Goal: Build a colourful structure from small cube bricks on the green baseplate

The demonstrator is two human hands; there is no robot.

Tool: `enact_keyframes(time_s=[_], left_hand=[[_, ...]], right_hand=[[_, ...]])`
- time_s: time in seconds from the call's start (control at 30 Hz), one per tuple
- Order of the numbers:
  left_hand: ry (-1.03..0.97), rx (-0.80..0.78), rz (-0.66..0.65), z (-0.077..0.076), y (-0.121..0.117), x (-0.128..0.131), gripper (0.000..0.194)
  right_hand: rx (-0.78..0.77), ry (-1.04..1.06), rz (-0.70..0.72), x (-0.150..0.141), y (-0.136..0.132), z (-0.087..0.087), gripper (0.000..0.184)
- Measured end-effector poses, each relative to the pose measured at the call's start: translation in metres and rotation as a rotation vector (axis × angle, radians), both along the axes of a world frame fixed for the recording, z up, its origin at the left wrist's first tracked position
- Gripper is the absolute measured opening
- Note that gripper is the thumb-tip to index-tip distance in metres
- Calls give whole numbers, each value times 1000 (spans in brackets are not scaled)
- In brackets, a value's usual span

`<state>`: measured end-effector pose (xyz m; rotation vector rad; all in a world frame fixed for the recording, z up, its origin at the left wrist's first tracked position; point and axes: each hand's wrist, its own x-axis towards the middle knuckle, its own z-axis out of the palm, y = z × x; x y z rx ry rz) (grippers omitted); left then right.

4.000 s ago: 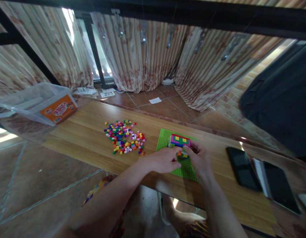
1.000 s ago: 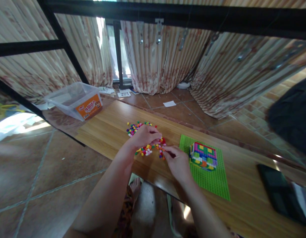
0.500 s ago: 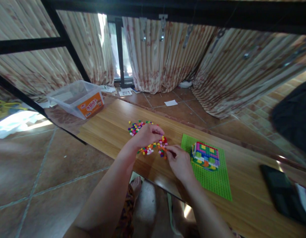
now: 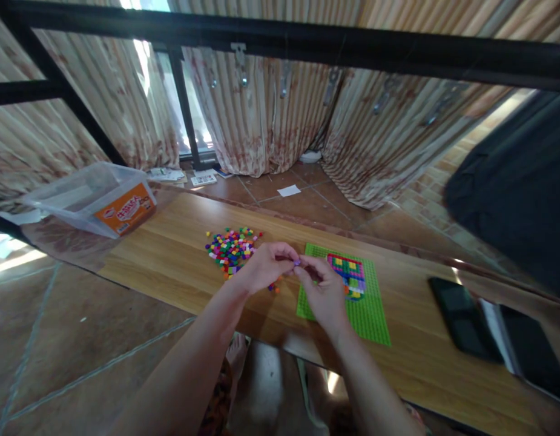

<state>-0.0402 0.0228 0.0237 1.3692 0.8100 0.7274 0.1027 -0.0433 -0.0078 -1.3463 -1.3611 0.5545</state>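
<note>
Over the near edge of the pile, my left hand (image 4: pixel 267 267) pinches a tiny purple building brick (image 4: pixel 296 263) between thumb and fingertips. My right hand (image 4: pixel 324 293) meets it there, its thumb and forefinger closed at the same brick. Beneath and left of my hands lies a heap of loose coloured bricks (image 4: pixel 232 247), partly covered by my left hand. A green baseplate (image 4: pixel 373 321) is under and beyond my right hand. On it stands a built block of multicoloured bricks (image 4: pixel 347 266), its left side hidden by my right hand.
The wooden bench (image 4: pixel 166 242) carries everything. A clear plastic tub (image 4: pixel 86 209) with an orange label is at its left end. Toward the right lie a black tablet-like object (image 4: pixel 461 318) and another dark flat item (image 4: pixel 534 351). A black metal bar (image 4: pixel 280 39) crosses above, before striped curtains.
Both hands have left the loose bricks and come together in the air, with a purple brick between their fingertips. The view has shifted to the right.
</note>
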Motion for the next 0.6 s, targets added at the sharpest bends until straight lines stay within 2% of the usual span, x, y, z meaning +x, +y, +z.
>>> enact_keyframes(time_s=[0.23,0.4,0.53,0.6], left_hand=[[-161,-215,6,4,-9,20,18],[-112,-182,10,4,-16,38,15],[-35,-108,32,2,-17,46,10],[29,-62,-2,1,-16,47,9]], right_hand=[[28,45,-60,9,-9,6,16],[23,-128,-105,31,-17,16,21],[20,-268,-214,67,-26,24,22],[16,-332,-266,85,-31,25,22]])
